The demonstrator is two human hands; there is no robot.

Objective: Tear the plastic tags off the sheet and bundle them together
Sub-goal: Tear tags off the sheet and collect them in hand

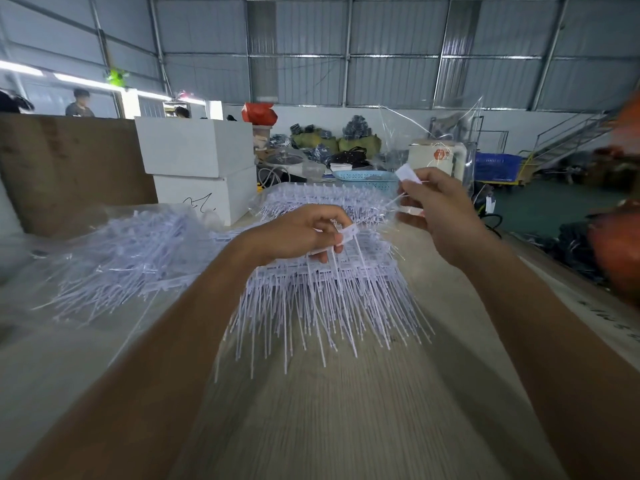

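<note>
Two hands pinch tags — left hand (298, 233) grips one on the sheet (329, 271) beneath it, right hand (438, 209) holds a torn-off tag (408, 174) raised.

Translucent white plastic tags (322, 299), matt wood-grain table (346, 410), corrugated metal wall (381, 36)

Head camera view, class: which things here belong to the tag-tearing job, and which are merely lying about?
Belonging to the job:
left hand, pinching a tag
right hand, holding torn-off tags
sheets of tags
bagged tags

Lying about:
white boxes
blue basket
red bag
cardboard sheet
</note>
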